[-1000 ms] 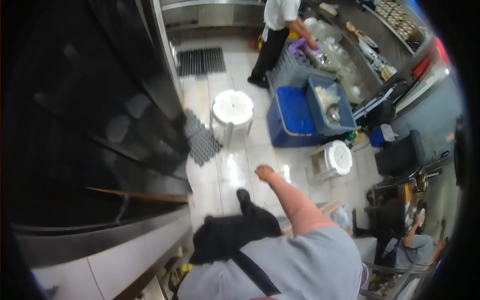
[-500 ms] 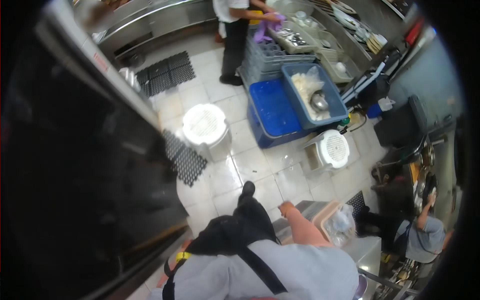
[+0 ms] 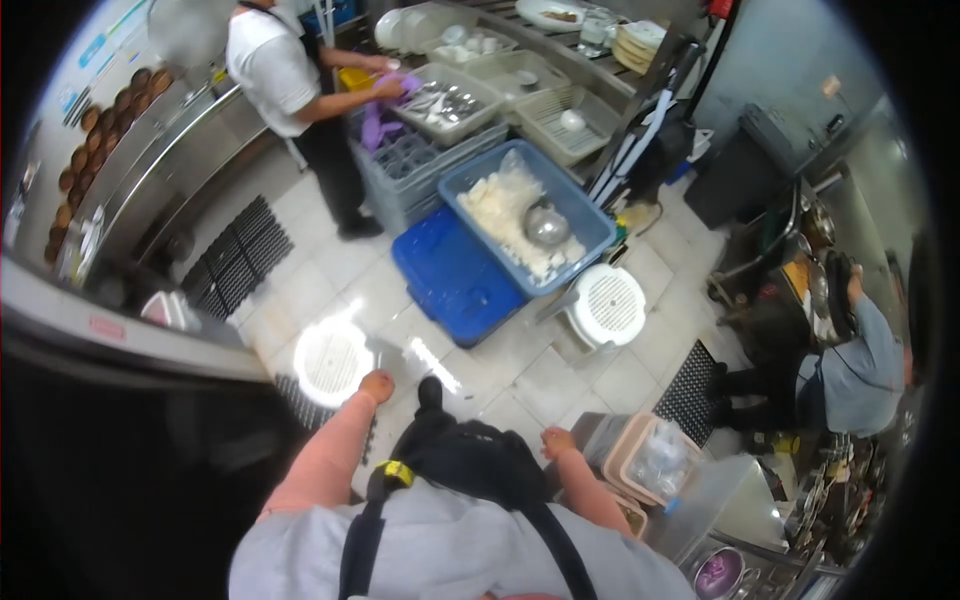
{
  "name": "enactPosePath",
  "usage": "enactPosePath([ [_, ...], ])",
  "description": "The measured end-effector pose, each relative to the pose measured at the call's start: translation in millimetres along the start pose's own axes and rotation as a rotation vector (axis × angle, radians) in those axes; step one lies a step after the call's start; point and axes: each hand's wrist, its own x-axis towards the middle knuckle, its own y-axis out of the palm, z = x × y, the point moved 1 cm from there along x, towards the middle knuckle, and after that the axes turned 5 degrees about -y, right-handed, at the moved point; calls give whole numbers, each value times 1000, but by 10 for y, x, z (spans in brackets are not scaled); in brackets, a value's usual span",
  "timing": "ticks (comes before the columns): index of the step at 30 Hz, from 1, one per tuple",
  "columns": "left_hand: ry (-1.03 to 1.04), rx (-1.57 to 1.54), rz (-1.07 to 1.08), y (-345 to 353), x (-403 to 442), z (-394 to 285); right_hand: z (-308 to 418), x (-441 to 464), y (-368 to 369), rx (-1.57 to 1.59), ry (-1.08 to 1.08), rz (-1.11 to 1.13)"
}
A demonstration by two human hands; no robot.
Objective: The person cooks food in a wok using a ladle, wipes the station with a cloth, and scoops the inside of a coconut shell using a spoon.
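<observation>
My left hand (image 3: 376, 386) is in front of my left side, above the floor beside a white stool (image 3: 333, 362). Its fingers look curled in, with nothing visible in them. Near my right hip, my right hand (image 3: 558, 442) hangs loosely with its fingers slightly apart, and no held object shows. Just right of it stands a pinkish bin (image 3: 622, 455) with clear plastic bags inside. Ahead are a blue lidded box (image 3: 455, 275) and a blue tub (image 3: 597, 222) containing pale pieces and a metal bowl (image 3: 546, 226).
A second white stool (image 3: 608, 305) stands by the tub. At the upper left, a person (image 3: 275, 70) handles purple cloth beside a cutlery tray (image 3: 490, 93). Another person (image 3: 855, 375) works at the far right. Black mats (image 3: 237, 257) lie on the tiled floor (image 3: 395, 340).
The view has turned left and moved forward, so the tub and boxes appear closer. My left arm and hand have come into view; my right hand has drawn back toward my hip.
</observation>
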Motion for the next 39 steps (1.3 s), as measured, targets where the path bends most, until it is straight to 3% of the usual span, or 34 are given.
enactPosePath([
  [4,211,76,-130,-710,1599,-1148,-135,-89,-115,-199,-73,-113],
  [5,293,-16,-171,-951,2005,-1439,89,-234,-129,-90,114,-198],
  [7,425,-105,-241,-1519,2894,-2085,187,-313,-113,-81,224,-329],
  [10,528,-59,-431,-2342,3778,-3105,328,-460,126,446,466,-507],
  [12,560,-105,-478,-2788,4427,-3580,488,-549,308,475,427,-576],
  [14,437,22,-383,-3211,4795,-4031,637,-696,535,528,436,-612],
  [15,372,-16,-452,-3260,5074,-4155,667,-782,647,576,459,-622],
  [16,561,134,-486,-3138,5827,-4093,743,-866,819,644,482,-644],
  [17,523,208,-385,-3287,5772,-4219,777,-959,946,498,537,-577],
  [18,648,536,-387,-3002,6909,-4029,783,-1029,1129,405,616,-552],
  [19,926,673,-540,-3006,7002,-4021,502,-1064,1441,330,627,-551],
  [20,576,432,-342,-3146,6749,-4202,757,-1221,1564,343,699,-619],
  [21,584,296,-302,-3202,6735,-4141,850,-1328,1640,376,752,-578],
  [22,648,521,-189,-3298,6792,-4250,993,-1441,1710,375,748,-650],
  [23,636,513,-90,-3311,6856,-4301,909,-1466,1848,343,750,-679],
  [25,713,673,-153,-3234,7050,-4286,1156,-1550,1917,445,802,-687],
  [29,637,798,-175,-3185,6977,-4346,1556,-1648,1927,551,883,-632],
  [33,593,777,-258,-3208,6891,-4353,1407,-1486,1958,396,799,-674],
  [38,564,726,-262,-3409,6969,-4377,1394,-1377,1946,444,778,-692],
  [39,556,577,-304,-3490,6956,-4385,1398,-1353,1976,451,777,-688],
])
